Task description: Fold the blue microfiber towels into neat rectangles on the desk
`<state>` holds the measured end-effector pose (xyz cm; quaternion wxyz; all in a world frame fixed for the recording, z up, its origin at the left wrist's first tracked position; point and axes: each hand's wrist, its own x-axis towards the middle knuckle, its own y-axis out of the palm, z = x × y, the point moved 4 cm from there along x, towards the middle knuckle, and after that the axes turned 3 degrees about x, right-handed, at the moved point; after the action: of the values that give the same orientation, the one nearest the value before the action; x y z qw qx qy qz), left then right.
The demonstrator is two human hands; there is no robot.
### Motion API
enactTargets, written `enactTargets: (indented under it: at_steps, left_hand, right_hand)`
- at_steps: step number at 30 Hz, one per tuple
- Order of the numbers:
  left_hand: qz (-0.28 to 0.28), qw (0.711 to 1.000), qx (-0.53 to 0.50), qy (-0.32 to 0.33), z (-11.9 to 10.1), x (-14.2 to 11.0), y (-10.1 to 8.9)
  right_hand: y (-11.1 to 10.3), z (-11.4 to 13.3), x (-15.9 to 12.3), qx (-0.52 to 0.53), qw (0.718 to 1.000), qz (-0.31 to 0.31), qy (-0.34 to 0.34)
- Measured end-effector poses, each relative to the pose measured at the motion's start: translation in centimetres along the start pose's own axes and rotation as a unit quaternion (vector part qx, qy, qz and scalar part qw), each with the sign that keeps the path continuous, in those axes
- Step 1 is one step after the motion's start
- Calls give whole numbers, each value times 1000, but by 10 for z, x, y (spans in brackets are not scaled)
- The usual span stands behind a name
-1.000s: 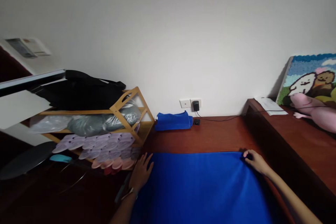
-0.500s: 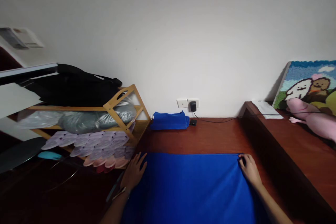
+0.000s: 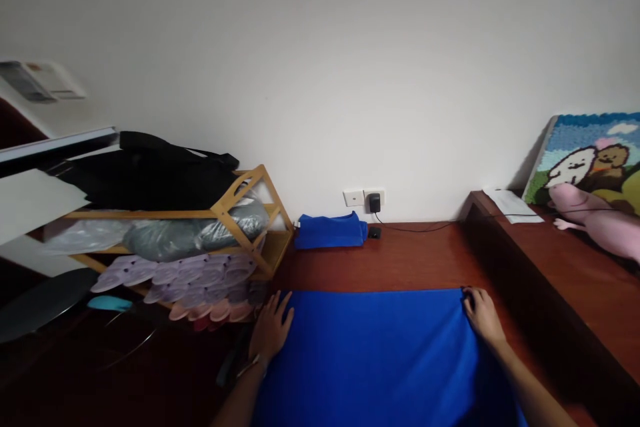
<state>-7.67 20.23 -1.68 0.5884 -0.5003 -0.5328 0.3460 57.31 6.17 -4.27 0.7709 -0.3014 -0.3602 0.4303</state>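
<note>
A blue cloth (image 3: 370, 353) lies spread over the brown wooden surface, its far edge nearly straight, with slanting creases on the right side. My left hand (image 3: 273, 327) rests at the cloth's far left corner, fingers spread and stretched out. At the far right corner, my right hand (image 3: 483, 313) has its fingers bent and closed on the cloth's edge. Beyond the far edge, a folded blue cloth (image 3: 331, 231) sits against the wall. The near part of the spread cloth runs out of view.
Left stands a wooden rack (image 3: 250, 220) with slippers (image 3: 200, 273), plastic-wrapped bundles and a black bag (image 3: 160, 173). A black plug adapter (image 3: 375, 203) sits in the wall socket, its cord trailing right. A raised ledge (image 3: 555, 247) on the right carries papers, a pink plush toy (image 3: 600, 217) and a picture.
The whole view has shifted, so most things appear slightly farther right. Both hands keep nearly the same places at the cloth's corners.
</note>
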Motion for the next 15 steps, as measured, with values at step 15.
enactTargets:
  at_steps: [15]
  left_hand:
    - [-11,999,-33,-33,-6,-4,4]
  right_hand:
    - [15,74,-39,-161,980,98,-56]
